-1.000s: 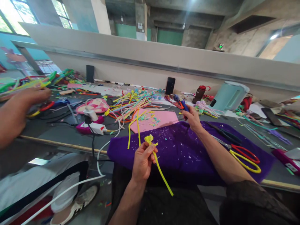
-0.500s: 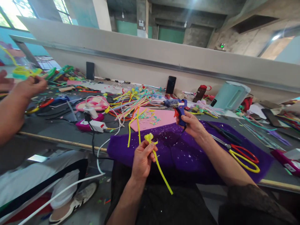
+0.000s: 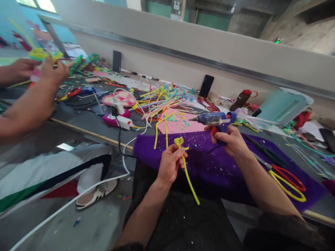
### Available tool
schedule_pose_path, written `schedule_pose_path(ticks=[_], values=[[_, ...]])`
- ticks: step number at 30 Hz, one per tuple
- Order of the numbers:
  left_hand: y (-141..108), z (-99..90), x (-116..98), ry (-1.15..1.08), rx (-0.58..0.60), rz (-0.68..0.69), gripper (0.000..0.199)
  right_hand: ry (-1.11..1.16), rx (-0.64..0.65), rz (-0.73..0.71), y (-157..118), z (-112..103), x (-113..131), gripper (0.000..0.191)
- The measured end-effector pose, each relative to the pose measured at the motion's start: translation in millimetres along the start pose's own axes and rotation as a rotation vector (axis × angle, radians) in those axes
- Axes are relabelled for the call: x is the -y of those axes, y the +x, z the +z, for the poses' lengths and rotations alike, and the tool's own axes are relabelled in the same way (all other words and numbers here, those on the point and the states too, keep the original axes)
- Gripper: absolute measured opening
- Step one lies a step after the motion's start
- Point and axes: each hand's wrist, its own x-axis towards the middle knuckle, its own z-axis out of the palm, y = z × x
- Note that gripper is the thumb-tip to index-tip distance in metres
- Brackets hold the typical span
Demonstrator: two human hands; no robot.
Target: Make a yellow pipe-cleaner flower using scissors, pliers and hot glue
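My left hand (image 3: 170, 164) pinches a yellow pipe-cleaner flower (image 3: 179, 141) just under its looped head. Its long yellow stem (image 3: 191, 181) hangs down to the right, over my dark lap. In my right hand (image 3: 234, 143) is a blue hot glue gun (image 3: 213, 119), gripped by the handle, its nozzle pointing left and a small red light showing. The nozzle is apart from the flower, above and to its right. A purple cloth (image 3: 204, 167) dotted with scraps lies beneath both hands. On it, right of my right forearm, are scissors with red and yellow handles (image 3: 290, 181).
Beyond the cloth lie a pink sheet (image 3: 170, 127) with small scraps and a heap of coloured pipe cleaners (image 3: 167, 99). A power strip (image 3: 123, 120) with cables sits left. A brown bottle (image 3: 240, 99) and pale-blue bin (image 3: 285, 104) stand right. At left, a co-worker's hands (image 3: 52, 69) hold yellow pieces.
The view has turned, so the table sits further right in it. My right hand has tipped the glue gun to a flatter angle. The co-worker's hands have come together around the yellow pieces.
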Motion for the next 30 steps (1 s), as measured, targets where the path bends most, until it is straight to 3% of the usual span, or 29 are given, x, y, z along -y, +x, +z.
schedule_pose_path(ticks=[4, 10, 15, 21, 30], values=[[-1, 1.0, 0, -0.008, -0.016, -0.023, 0.023, -0.087, 0.003, -0.021, -20, 10, 3, 0.008], [-2, 1.8, 1, -0.013, -0.005, -0.014, 0.022, -0.122, -0.018, 0.087, -52, 12, -15, 0.016], [-3, 3.9, 3, 0.019, -0.045, -0.007, 0.025, -0.345, -0.079, 0.119, -75, 14, -28, 0.015], [-2, 5.0, 8, 0.088, -0.075, 0.070, 0.023, -0.644, -0.079, 0.024, -97, 25, -12, 0.021], [-2, 4.0, 12, 0.135, -0.052, 0.105, 0.019, -0.793, -0.079, -0.110, -106, 25, -13, 0.036]])
